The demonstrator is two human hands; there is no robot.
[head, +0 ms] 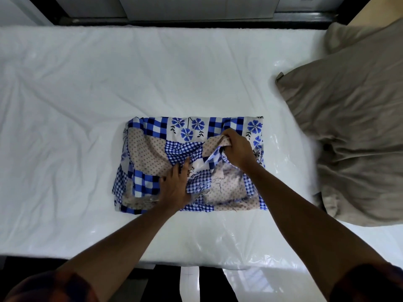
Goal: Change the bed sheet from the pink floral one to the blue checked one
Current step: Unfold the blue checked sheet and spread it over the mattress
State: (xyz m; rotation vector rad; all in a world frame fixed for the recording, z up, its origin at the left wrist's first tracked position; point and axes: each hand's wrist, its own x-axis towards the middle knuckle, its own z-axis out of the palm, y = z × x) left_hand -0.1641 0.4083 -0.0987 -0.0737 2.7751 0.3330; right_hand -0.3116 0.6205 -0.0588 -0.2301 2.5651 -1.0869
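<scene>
Folded sheet (148,149) lies on the mattress (109,83) — right hand (237,150) clutches a fold, left hand (174,186) presses flat, fingers straight.

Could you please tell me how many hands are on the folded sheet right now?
2. The left hand rests on the near-left part of the blue checked sheet; the right hand grips a bunched fold nearer its far-right corner. Neither is hidden.

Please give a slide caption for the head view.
Folded blue checked sheet on the mattress: right hand grips a fold, left hand rests on it.
</scene>
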